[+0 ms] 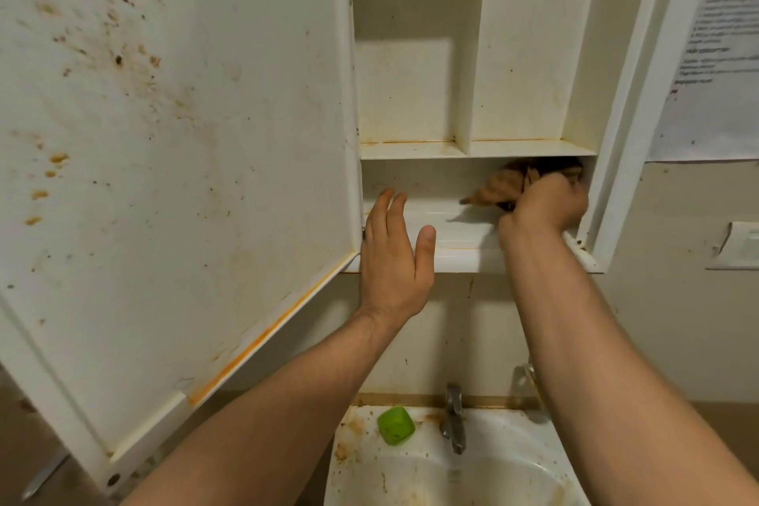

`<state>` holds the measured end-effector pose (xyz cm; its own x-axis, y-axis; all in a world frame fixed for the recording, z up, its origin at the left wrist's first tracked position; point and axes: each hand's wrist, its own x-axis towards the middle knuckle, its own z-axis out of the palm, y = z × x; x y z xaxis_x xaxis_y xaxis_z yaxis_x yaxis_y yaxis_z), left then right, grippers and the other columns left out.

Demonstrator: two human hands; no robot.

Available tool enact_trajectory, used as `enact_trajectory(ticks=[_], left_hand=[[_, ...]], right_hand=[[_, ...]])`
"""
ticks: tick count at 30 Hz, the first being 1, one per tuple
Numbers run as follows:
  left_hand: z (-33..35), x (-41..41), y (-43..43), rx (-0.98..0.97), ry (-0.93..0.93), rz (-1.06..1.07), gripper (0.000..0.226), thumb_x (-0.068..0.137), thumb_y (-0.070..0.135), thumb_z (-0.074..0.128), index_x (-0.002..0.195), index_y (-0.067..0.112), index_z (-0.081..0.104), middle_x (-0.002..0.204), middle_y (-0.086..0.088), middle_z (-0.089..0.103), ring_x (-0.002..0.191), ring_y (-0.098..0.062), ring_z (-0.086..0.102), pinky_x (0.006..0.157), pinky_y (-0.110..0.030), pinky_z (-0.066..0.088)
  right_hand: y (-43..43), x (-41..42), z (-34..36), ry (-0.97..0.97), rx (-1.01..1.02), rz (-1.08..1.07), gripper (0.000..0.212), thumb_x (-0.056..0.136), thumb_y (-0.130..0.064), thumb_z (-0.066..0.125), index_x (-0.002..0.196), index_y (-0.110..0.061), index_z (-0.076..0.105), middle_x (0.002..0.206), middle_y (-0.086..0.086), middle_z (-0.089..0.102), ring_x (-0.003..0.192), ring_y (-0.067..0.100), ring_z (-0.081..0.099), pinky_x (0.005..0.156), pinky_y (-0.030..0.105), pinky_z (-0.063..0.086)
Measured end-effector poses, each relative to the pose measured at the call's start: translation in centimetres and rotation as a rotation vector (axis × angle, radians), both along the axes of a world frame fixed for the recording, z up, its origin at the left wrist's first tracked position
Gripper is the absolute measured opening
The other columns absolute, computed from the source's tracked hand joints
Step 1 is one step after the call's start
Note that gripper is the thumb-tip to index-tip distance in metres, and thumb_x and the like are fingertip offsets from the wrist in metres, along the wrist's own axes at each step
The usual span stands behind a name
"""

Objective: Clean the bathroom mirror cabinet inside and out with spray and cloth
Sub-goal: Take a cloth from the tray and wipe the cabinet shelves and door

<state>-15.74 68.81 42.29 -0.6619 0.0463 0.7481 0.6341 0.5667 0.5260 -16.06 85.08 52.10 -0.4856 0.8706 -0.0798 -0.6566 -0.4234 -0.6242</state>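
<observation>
The white mirror cabinet hangs open above the sink, with stained shelves and a centre divider. Its door swings out to the left, its inner face spotted with brown and orange marks. My right hand grips a brown cloth inside the right end of the bottom compartment. My left hand rests with straight fingers on the front edge of the bottom shelf, beside the door's hinge side. No spray bottle is in view.
A dirty white sink with a metal tap lies below. A green object sits on the sink's back rim. A printed paper is stuck to the wall at right, above a white wall plate.
</observation>
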Motion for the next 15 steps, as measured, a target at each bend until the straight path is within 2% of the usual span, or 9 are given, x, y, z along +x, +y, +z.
enact_trajectory(ticks=[2,3,5,6,8,10,12,14,15], left_hand=[[0.0,0.1,0.1,0.054,-0.019,-0.013,0.064,0.105,0.055,0.026,0.155,0.016,0.034,0.164,-0.003,0.03,0.15,-0.019,0.03,0.121,-0.039,0.034],[-0.1,0.2,0.0,0.073,-0.021,-0.03,0.063,0.105,0.055,0.026,0.155,0.017,0.033,0.163,-0.002,0.031,0.15,-0.018,0.031,0.12,-0.043,0.037],[-0.4,0.2,-0.3,0.123,0.004,-0.083,0.061,0.106,0.052,0.028,0.156,0.017,0.033,0.163,-0.001,0.03,0.15,-0.017,0.032,0.118,-0.047,0.039],[-0.5,0.0,-0.6,0.157,0.027,-0.113,0.059,0.107,0.05,0.028,0.156,0.018,0.032,0.163,0.0,0.031,0.151,-0.017,0.032,0.118,-0.048,0.039],[-0.7,-0.3,-1.0,0.21,0.076,-0.159,0.056,0.108,0.05,0.029,0.156,0.02,0.032,0.162,0.0,0.032,0.151,-0.017,0.033,0.117,-0.049,0.039],[-0.5,-0.6,-1.2,0.223,0.119,-0.185,0.057,0.108,0.053,0.027,0.156,0.022,0.03,0.163,-0.001,0.032,0.151,-0.018,0.034,0.117,-0.05,0.039],[-0.1,-1.0,-1.2,0.21,0.143,-0.192,0.061,0.108,0.053,0.027,0.158,0.019,0.028,0.166,-0.002,0.028,0.152,-0.019,0.031,0.119,-0.05,0.037],[0.2,-1.2,-0.9,0.186,0.157,-0.17,0.064,0.107,0.047,0.029,0.16,0.01,0.025,0.169,-0.005,0.022,0.155,-0.021,0.026,0.121,-0.052,0.033],[0.2,-1.3,-0.7,0.186,0.162,-0.158,0.066,0.107,0.046,0.03,0.16,0.008,0.023,0.17,-0.005,0.018,0.156,-0.021,0.023,0.122,-0.053,0.032]], right_hand=[[-1.3,-0.6,1.1,0.1,-0.053,0.047,0.054,0.081,0.008,0.042,0.129,-0.011,0.059,0.116,0.008,0.07,0.094,0.022,0.068,0.079,0.034,0.061],[-2.2,-0.9,1.2,0.058,0.012,0.058,0.057,0.082,0.009,0.043,0.135,-0.011,0.053,0.123,0.009,0.065,0.1,0.022,0.064,0.085,0.033,0.058],[-4.5,-1.7,0.9,-0.157,0.299,0.021,0.063,0.082,0.01,0.051,0.142,-0.007,0.042,0.136,0.012,0.05,0.115,0.021,0.052,0.102,0.021,0.041],[-5.7,-2.3,0.4,-0.263,0.461,0.003,0.065,0.081,0.012,0.055,0.142,-0.003,0.04,0.14,0.015,0.045,0.121,0.023,0.048,0.103,0.014,0.033],[-7.8,-3.0,-0.9,-0.422,0.705,-0.036,0.054,0.081,0.011,0.059,0.133,0.002,0.048,0.136,0.016,0.046,0.125,0.028,0.049,0.106,0.017,0.033],[-9.3,-3.3,-2.0,-0.472,0.974,-0.109,0.029,0.084,0.006,0.057,0.112,0.001,0.061,0.12,0.014,0.056,0.112,0.028,0.055,0.097,0.025,0.044],[-9.9,-3.5,-2.6,-0.357,1.37,-0.01,0.012,0.087,0.003,0.058,0.088,-0.005,0.066,0.096,0.007,0.064,0.09,0.02,0.059,0.078,0.026,0.046],[-10.0,-3.3,-2.0,-0.269,1.772,0.232,0.017,0.092,-0.004,0.058,0.079,-0.01,0.066,0.084,0.002,0.067,0.076,0.015,0.06,0.071,0.028,0.047],[-9.7,-3.3,-1.3,-0.284,1.911,0.303,0.018,0.094,-0.008,0.057,0.079,-0.014,0.066,0.082,0.0,0.068,0.075,0.015,0.061,0.07,0.031,0.05]])
